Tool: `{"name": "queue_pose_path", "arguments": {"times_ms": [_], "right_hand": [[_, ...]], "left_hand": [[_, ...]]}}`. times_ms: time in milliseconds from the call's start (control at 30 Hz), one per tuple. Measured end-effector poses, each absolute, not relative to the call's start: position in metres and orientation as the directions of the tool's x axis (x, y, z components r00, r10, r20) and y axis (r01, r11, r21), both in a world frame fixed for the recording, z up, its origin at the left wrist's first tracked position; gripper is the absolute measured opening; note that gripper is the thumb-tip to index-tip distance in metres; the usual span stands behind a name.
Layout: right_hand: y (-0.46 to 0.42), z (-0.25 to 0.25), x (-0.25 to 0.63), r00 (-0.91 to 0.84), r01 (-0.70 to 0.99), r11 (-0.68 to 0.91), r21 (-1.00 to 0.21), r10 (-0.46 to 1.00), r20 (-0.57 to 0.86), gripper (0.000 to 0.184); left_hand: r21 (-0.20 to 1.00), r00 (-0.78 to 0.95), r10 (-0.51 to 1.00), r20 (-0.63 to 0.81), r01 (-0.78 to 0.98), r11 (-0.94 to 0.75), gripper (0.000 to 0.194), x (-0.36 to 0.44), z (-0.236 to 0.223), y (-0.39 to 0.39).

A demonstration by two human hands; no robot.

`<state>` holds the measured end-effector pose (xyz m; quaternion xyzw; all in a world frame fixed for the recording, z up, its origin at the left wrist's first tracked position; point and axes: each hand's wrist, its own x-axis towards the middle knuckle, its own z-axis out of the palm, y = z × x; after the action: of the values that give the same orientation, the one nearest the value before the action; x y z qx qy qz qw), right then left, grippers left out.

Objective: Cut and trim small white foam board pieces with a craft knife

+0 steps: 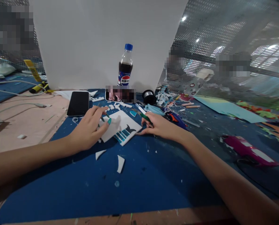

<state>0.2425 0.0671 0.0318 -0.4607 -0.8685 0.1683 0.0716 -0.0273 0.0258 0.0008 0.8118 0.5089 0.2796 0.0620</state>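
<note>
A white board (119, 120) lies tilted on the blue work surface, with dark and teal block shapes and a dark fin-like shape on its near right part. My left hand (90, 127) rests at the board's left side, fingers and thumb apart, with teal polish on the nails. My right hand (158, 125) is closed around a green craft knife (146, 118) whose thin blade points up and left over the board's right edge. Close to that blade lies a small blue piece (133, 113). Two curved white offcuts (120, 164) sit in front of the board.
Behind the board stand a cola bottle (125, 67) and a propped phone (120, 94). A dark phone (78, 103) lies to the left. A wire spool (149, 97), heaped scraps (164, 95), a magenta tool (249, 150) and a pale green sheet (228, 108) are on the right.
</note>
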Motion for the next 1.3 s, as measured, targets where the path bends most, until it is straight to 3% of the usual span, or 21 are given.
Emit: {"name": "queue_pose_path", "arguments": {"times_ms": [100, 233, 400, 467, 533, 600, 667, 700, 767, 867, 967, 1100, 1200, 1300], "right_hand": [[0.066, 0.035, 0.244, -0.564, 0.774, 0.499, -0.39, 0.823, -0.069, 0.04], [0.058, 0.038, 0.236, -0.522, 0.812, 0.498, -0.305, 0.853, 0.003, 0.05], [0.037, 0.029, 0.213, -0.442, 0.849, 0.467, -0.246, 0.884, 0.153, 0.069], [0.03, 0.023, 0.205, -0.468, 0.826, 0.508, -0.242, 0.859, 0.207, 0.075], [0.027, 0.019, 0.2, -0.474, 0.82, 0.52, -0.239, 0.851, 0.225, 0.078], [0.026, 0.017, 0.199, -0.478, 0.815, 0.522, -0.253, 0.851, 0.217, 0.075], [0.028, 0.018, 0.2, -0.478, 0.806, 0.516, -0.289, 0.857, 0.194, 0.071], [0.029, 0.019, 0.202, -0.476, 0.802, 0.509, -0.312, 0.861, 0.181, 0.07], [0.032, 0.023, 0.204, -0.466, 0.791, 0.492, -0.364, 0.87, 0.164, 0.07], [0.036, 0.028, 0.209, -0.446, 0.749, 0.471, -0.466, 0.879, 0.17, 0.068], [0.041, 0.035, 0.215, -0.379, 0.683, 0.377, -0.625, 0.915, 0.138, 0.065], [0.051, 0.042, 0.227, -0.304, 0.489, 0.169, -0.856, 0.952, 0.015, 0.057], [0.055, 0.044, 0.233, -0.289, 0.382, 0.136, -0.914, 0.957, 0.021, 0.05], [0.051, 0.048, 0.231, -0.328, 0.426, 0.18, -0.887, 0.944, 0.035, 0.052]], "left_hand": [[0.302, 0.346, 0.851, 0.395, 0.826, -0.476, 0.045, -0.027, -0.003, 0.026], [0.299, 0.388, 0.841, 0.377, 0.809, -0.507, 0.048, -0.027, -0.006, 0.028], [0.243, 0.475, 0.685, 0.552, 0.695, -0.677, 0.038, -0.03, 0.0, 0.022], [0.202, 0.54, 0.526, 0.657, 0.547, -0.813, 0.036, -0.029, 0.004, 0.013], [0.148, 0.684, 0.3, 0.665, 0.273, -0.951, 0.041, -0.026, 0.009, 0.001], [0.192, 0.854, 0.089, 0.513, -0.014, -0.981, 0.041, -0.019, 0.015, -0.012], [0.297, 0.95, -0.026, 0.312, -0.123, -0.947, 0.04, -0.011, 0.023, -0.023], [0.384, 0.986, -0.017, 0.166, -0.081, -0.92, 0.044, -0.007, 0.026, -0.027], [0.512, 0.999, 0.042, 0.024, 0.024, -0.859, 0.049, -0.003, 0.032, -0.032], [0.556, 0.996, 0.09, -0.019, 0.086, -0.827, 0.058, -0.003, 0.035, -0.033], [0.532, 0.983, 0.181, -0.001, 0.154, -0.832, 0.066, -0.006, 0.033, -0.03], [0.441, 0.951, 0.308, -0.026, 0.288, -0.85, 0.063, -0.01, 0.025, -0.016], [0.327, 0.896, 0.444, 0.031, 0.411, -0.851, 0.053, -0.016, 0.015, 0.001], [0.234, 0.753, 0.65, 0.097, 0.618, -0.751, 0.046, -0.023, 0.005, 0.019]]}}
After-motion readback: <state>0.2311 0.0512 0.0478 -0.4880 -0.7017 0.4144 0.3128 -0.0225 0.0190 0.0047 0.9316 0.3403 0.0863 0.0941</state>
